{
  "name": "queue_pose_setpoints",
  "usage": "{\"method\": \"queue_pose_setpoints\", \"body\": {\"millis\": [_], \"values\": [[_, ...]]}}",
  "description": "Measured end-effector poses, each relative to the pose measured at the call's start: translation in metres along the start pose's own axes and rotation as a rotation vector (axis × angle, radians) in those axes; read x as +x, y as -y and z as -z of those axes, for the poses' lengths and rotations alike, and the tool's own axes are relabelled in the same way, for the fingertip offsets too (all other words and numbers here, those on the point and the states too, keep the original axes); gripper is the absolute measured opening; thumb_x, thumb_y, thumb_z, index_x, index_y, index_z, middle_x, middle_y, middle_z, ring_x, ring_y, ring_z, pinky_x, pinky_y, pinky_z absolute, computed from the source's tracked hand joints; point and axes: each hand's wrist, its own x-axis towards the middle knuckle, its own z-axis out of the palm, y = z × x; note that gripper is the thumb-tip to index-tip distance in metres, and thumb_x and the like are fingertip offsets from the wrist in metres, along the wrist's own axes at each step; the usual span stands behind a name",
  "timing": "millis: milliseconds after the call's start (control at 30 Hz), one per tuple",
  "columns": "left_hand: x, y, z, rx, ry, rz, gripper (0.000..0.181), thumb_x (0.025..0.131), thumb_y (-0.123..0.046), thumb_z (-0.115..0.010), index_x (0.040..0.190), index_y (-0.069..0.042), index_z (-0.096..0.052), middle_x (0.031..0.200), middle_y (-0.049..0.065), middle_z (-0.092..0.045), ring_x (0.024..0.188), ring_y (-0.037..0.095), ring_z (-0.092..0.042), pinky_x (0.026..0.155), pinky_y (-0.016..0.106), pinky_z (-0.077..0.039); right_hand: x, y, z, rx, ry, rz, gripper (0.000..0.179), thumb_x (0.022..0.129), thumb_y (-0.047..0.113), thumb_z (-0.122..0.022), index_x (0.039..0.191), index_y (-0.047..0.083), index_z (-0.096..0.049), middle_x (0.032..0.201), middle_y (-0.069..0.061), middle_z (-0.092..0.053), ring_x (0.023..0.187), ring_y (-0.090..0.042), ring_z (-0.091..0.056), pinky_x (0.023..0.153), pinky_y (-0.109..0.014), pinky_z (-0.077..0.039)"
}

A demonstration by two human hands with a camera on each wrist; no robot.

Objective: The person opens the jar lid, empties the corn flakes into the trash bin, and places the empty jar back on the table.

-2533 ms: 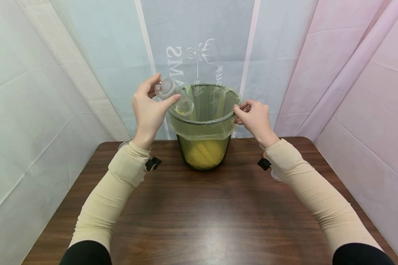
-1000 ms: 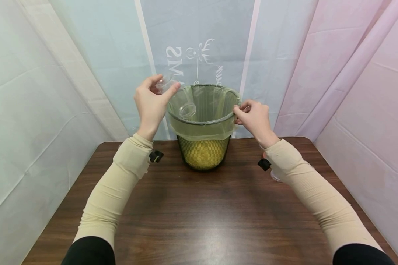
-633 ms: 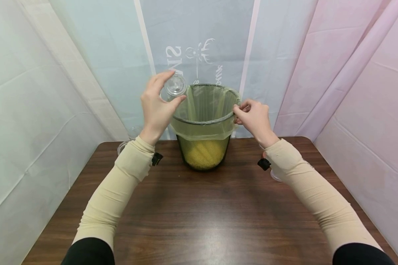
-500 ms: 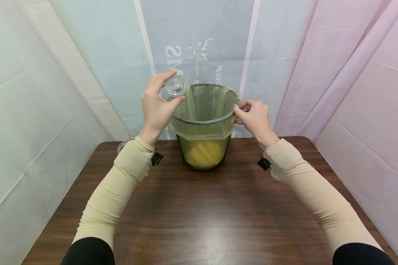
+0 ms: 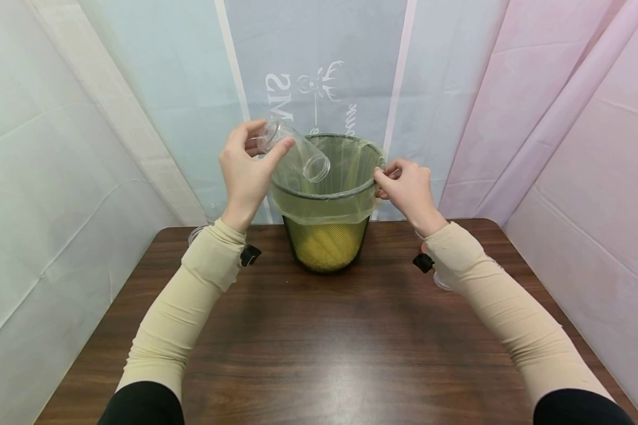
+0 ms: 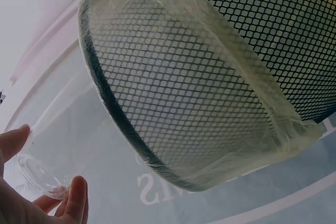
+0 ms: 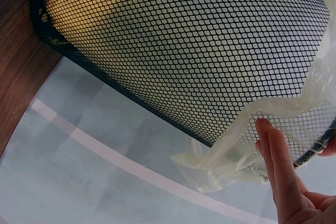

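Note:
My left hand (image 5: 246,171) holds a clear jar (image 5: 304,154) by its base end, thumb on the near side and fingers on the far side. The jar is tilted, its open mouth pointing down and right over the bin's opening; it looks empty. Below stands a black wire-mesh trash can (image 5: 345,243), lined with a thin yellow-green bag (image 5: 324,211) folded over its rim. Yellow material shows low inside through the mesh. At the right of the rim, my right hand (image 5: 410,188) pinches the rim and bag between thumb and fingers, with fingers (image 7: 281,156) lying along the outside.
The bin stands near the far edge of a dark wooden table (image 5: 340,330). Clear plastic items (image 5: 195,234) lie behind my left wrist, partly hidden. Another clear round piece (image 5: 442,284) peeks out by my right wrist. Fabric curtains (image 5: 446,94) close off the back and sides.
A bit of yellow in the jar's mouth earlier is no longer visible. The jar swung up to face the camera, then tipped back toward the bin. My right hand stayed put.

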Motion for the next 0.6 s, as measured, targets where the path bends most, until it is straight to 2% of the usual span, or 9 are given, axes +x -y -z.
{"method": "queue_pose_setpoints", "body": {"millis": [267, 500, 600], "values": [[0.0005, 0.0057, 0.0004, -0.039, -0.019, 0.034, 0.054, 0.080, -0.041, -0.074, 0.119, -0.006, -0.063, 0.114, 0.009, -0.065, 0.091, 0.015, -0.062, 0.084, 0.020, -0.051, 0.0005, -0.0011, -0.0012, -0.014, -0.012, 0.005, 0.035, 0.089, 0.039, -0.054, 0.085, 0.007, -0.066, 0.073, -0.013, -0.071, 0.056, -0.022, -0.069, 0.053, -0.026, -0.054], [-0.0021, 0.0097, -0.0010, 0.059, 0.003, -0.048, 0.056, 0.075, -0.021, -0.081, 0.124, -0.001, -0.059, 0.118, 0.014, -0.058, 0.102, 0.021, -0.058, 0.089, 0.021, -0.048, 0.0008, -0.0011, -0.0018, -0.018, -0.008, 0.005, 0.034, 0.090, 0.038, -0.054, 0.086, 0.006, -0.066, 0.074, -0.014, -0.071, 0.058, -0.025, -0.069, 0.054, -0.027, -0.054], [-0.0025, 0.0091, -0.0008, 0.061, 0.009, -0.038, 0.058, 0.073, -0.017, -0.082, 0.124, -0.002, -0.059, 0.118, 0.014, -0.057, 0.104, 0.022, -0.057, 0.091, 0.020, -0.047, 0.0005, -0.0009, -0.0013, -0.020, -0.011, 0.002, 0.034, 0.089, 0.037, -0.054, 0.086, 0.006, -0.066, 0.074, -0.014, -0.071, 0.058, -0.026, -0.069, 0.055, -0.028, -0.055]]}}
